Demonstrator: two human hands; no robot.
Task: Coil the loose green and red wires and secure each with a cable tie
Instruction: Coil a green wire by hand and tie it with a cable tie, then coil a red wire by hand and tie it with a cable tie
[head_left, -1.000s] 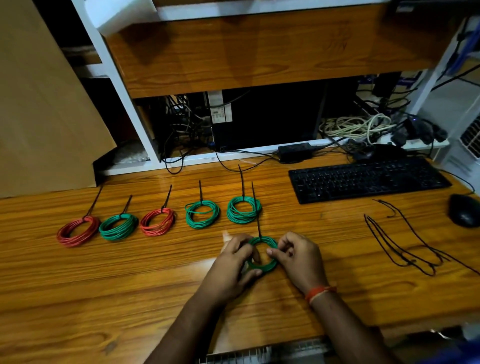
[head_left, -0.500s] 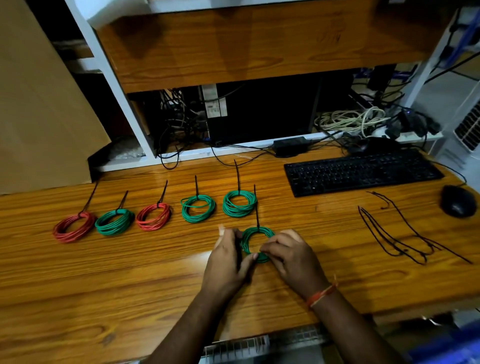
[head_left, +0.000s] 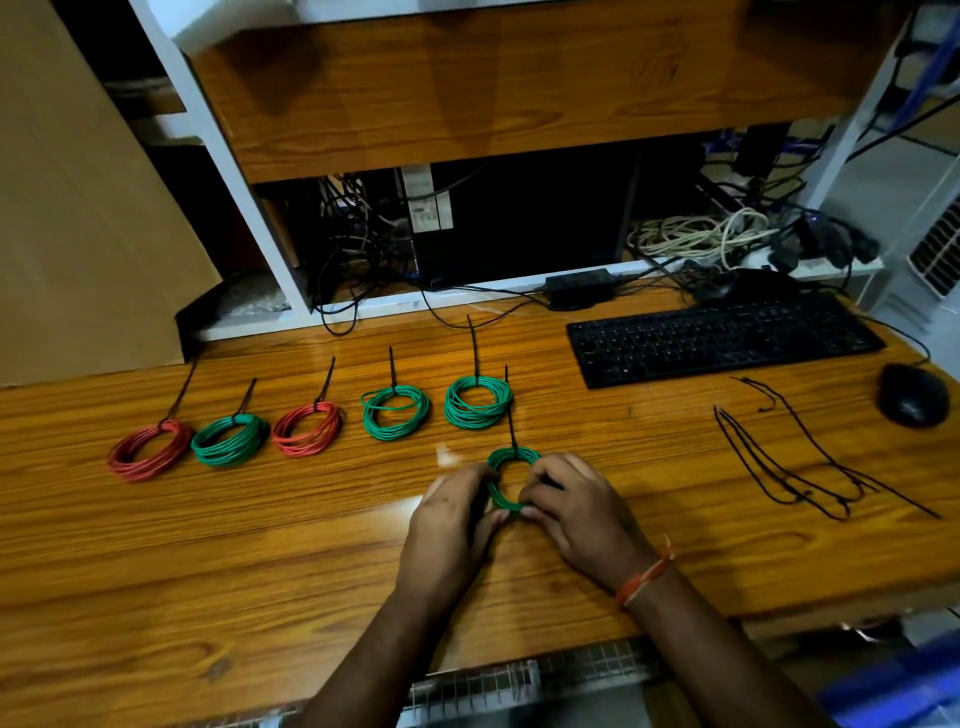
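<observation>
Both hands are pinching the small green wire coil w/ a thin black cable tie sticking up from its far side, on the wooden desk just in front of the tied coils row. Left hand and right hand are each keeping a curled grip on the near rim. Judging: keep loops stacked flat while cinching; spare black cable ties are lying well apart, to the right.

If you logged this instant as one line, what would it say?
step: tying green coil | left hand: grips coil | right hand: grips coil | cable tie: on | finished coils behind: five
</observation>
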